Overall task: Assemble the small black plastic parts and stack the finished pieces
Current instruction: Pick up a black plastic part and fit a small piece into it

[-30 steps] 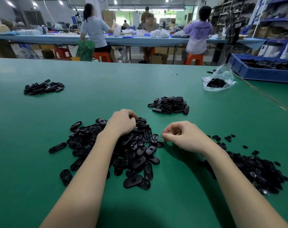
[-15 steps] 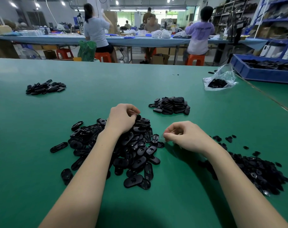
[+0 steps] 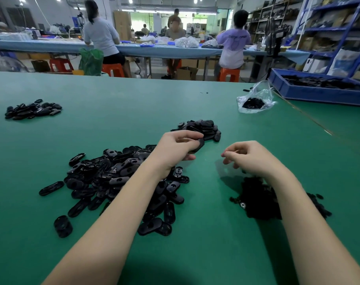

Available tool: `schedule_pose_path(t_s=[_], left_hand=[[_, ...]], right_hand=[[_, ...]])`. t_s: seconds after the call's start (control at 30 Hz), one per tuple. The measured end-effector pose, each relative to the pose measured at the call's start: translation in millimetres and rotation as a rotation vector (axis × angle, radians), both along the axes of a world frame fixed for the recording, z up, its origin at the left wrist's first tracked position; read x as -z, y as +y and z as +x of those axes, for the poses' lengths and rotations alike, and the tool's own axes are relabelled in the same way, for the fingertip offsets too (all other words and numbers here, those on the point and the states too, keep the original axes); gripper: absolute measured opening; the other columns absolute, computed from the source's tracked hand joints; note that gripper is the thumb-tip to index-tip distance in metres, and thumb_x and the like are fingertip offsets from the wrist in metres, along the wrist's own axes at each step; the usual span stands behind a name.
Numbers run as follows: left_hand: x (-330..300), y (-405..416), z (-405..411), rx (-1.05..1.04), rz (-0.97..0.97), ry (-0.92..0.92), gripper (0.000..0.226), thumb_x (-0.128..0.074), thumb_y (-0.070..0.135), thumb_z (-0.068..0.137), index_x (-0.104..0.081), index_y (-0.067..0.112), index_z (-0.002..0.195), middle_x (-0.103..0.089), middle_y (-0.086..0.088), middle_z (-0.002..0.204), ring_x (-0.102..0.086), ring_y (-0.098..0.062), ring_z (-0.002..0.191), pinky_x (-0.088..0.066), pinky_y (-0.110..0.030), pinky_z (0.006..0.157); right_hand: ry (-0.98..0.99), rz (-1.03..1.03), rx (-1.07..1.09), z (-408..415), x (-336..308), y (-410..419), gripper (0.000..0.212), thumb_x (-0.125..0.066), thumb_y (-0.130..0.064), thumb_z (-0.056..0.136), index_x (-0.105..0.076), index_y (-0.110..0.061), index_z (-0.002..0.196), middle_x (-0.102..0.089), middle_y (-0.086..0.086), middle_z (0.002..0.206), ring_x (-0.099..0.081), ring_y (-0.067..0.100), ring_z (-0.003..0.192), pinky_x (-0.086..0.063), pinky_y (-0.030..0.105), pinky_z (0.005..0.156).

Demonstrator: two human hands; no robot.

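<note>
On the green table [image 3: 195, 254], in front of the seated worker, lies a broad loose heap of oval black covers [image 3: 117, 179], flat pieces scattered at all angles, a few strays off to its left edge. The left hand [image 3: 175, 150] is raised just above the far end of that heap, its fingers and thumb curled round one black oval part [image 3: 199, 145], gripping it by the edge. Just beyond that hand sits the finished stack [image 3: 201, 129], a compact cluster of the same dark pieces, close to the held part but apart from it.

The right hand [image 3: 249, 158] hovers to the right of the left one, fingers loosely curled with fingertips drawn toward the thumb; whether something tiny is pinched there I cannot tell (nothing dark shows between them). Under its wrist lies a pile of small black bits [image 3: 263, 199], much finer than the covers, one with a pale spot on it.

Farther off, a smaller heap of black parts [image 3: 33, 110] rests at the far left of the table, a clear plastic bag [image 3: 255, 99] with dark pieces at the far right, and beside it a blue tray [image 3: 319, 93]. Other workers [image 3: 102, 36] sit at a long bench behind.
</note>
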State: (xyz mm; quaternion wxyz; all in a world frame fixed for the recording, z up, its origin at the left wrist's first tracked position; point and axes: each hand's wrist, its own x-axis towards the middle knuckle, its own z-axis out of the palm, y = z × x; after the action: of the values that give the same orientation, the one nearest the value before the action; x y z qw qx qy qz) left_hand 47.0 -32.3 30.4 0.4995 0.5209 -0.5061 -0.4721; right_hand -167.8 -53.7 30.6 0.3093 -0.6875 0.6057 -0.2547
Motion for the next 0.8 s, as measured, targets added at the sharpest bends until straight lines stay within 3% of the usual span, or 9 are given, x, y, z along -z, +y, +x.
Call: schedule_pose_path(t_s=[0.13, 0.23, 0.3, 0.4, 0.57, 0.7, 0.8], left_hand=[[4, 0, -12, 0.021, 0.086, 0.158, 0.017, -0.065, 0.0, 0.093, -0.076, 0.01, 0.102, -0.069, -0.009, 0.101, -0.07, -0.005, 0.072, -0.06, -0.021, 0.075], [6, 2, -16, 0.04, 0.137, 0.249, 0.02, -0.06, -0.006, 0.094, -0.074, 0.007, 0.099, -0.069, -0.016, 0.113, -0.071, -0.012, 0.085, -0.06, -0.023, 0.08], [6, 4, -20, 0.067, 0.163, 0.28, 0.025, -0.056, -0.012, 0.094, -0.073, 0.006, 0.098, -0.068, -0.018, 0.114, -0.069, -0.017, 0.093, -0.06, -0.021, 0.076], [8, 7, -24, 0.091, 0.168, 0.26, 0.034, -0.051, -0.017, 0.092, -0.073, 0.007, 0.101, -0.065, -0.013, 0.103, -0.068, -0.016, 0.09, -0.06, -0.021, 0.074], [9, 10, -28, 0.085, 0.184, 0.245, 0.034, -0.052, -0.019, 0.09, -0.072, 0.006, 0.102, -0.064, -0.013, 0.1, -0.067, -0.018, 0.087, -0.061, -0.023, 0.076], [10, 11, -28, 0.078, 0.196, 0.216, 0.029, -0.056, -0.016, 0.09, -0.072, 0.007, 0.099, -0.068, -0.017, 0.1, -0.068, -0.021, 0.087, -0.062, -0.025, 0.077], [11, 12, -24, 0.071, 0.208, 0.143, 0.022, -0.064, -0.007, 0.09, -0.073, 0.013, 0.094, -0.072, -0.01, 0.093, -0.069, -0.02, 0.082, -0.062, -0.026, 0.076]], right_hand=[[0.164, -0.009, 0.125, -22, 1, -1, 0.015, -0.066, -0.029, 0.09, -0.075, -0.029, 0.078, -0.074, -0.018, 0.069, -0.066, 0.005, 0.077, -0.049, 0.025, 0.066], [0.285, 0.018, 0.174, -27, 0, 0, 0.013, -0.068, -0.03, 0.087, -0.073, -0.032, 0.075, -0.076, -0.007, 0.089, -0.068, 0.018, 0.095, -0.056, 0.035, 0.089], [0.342, 0.038, 0.182, -27, -1, 2, 0.009, -0.071, -0.03, 0.085, -0.073, -0.032, 0.077, -0.076, -0.002, 0.097, -0.068, 0.022, 0.099, -0.057, 0.038, 0.093], [0.367, 0.06, 0.177, -26, -3, 6, 0.002, -0.076, -0.029, 0.08, -0.077, -0.031, 0.079, -0.077, -0.005, 0.095, -0.068, 0.02, 0.097, -0.058, 0.037, 0.091], [0.403, 0.059, 0.183, -19, -8, 11, 0.012, -0.072, -0.021, 0.08, -0.077, -0.032, 0.08, -0.076, -0.009, 0.097, -0.067, 0.018, 0.099, -0.056, 0.033, 0.088], [0.445, 0.007, 0.174, -14, -6, 11, 0.005, -0.073, -0.03, 0.078, -0.075, -0.034, 0.08, -0.075, -0.009, 0.1, -0.067, 0.02, 0.101, -0.053, 0.032, 0.086], [0.42, -0.035, 0.135, -13, -2, 9, 0.004, -0.072, -0.033, 0.08, -0.074, -0.036, 0.08, -0.075, -0.014, 0.093, -0.067, 0.016, 0.096, -0.05, 0.029, 0.08]])
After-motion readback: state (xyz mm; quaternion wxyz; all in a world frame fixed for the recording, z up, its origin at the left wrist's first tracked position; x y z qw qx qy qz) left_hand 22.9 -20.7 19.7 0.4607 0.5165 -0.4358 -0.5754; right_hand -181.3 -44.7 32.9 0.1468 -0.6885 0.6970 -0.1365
